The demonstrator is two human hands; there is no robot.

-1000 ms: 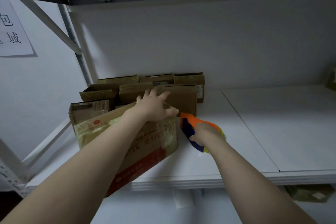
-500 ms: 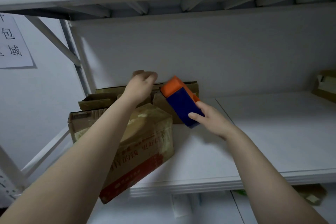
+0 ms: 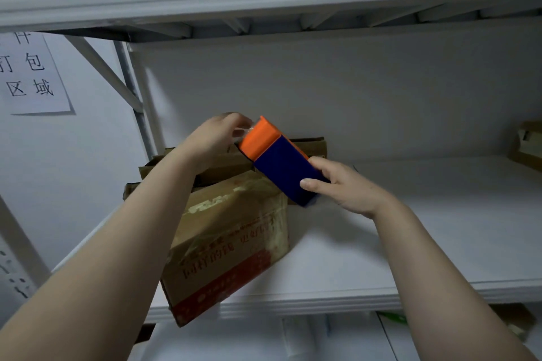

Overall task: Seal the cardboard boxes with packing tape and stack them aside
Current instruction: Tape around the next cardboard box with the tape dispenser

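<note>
A white paper sign with black characters [image 3: 32,76] hangs on the wall at far left, its left edge cut off. The left hand [image 3: 215,138] is raised above the boxes. Its fingertips pinch what looks like the loose end of clear packing tape [image 3: 244,132] (glossy and blurred, so this is a judgement) at the orange top of the orange-and-blue block-shaped plastic tape dispenser [image 3: 281,164]. The right hand [image 3: 346,187] wraps the dispenser's blue body, thumb on the near face, holding it tilted in the air. Below sits the brown cardboard box with red printing [image 3: 231,243], on the white metal shelf [image 3: 425,243] with one corner overhanging the front edge. Smaller plain brown cardboard boxes [image 3: 311,145] stand behind it.

The step in hand seems to be drawing out tape. Next, the free end needs pressing onto the printed box's top seam, then the dispenser drawn along it. Whether that seam already carries tape is hard to tell. The roll is hidden inside the casing, and another cardboard box [image 3: 528,143] at far right is cropped.
</note>
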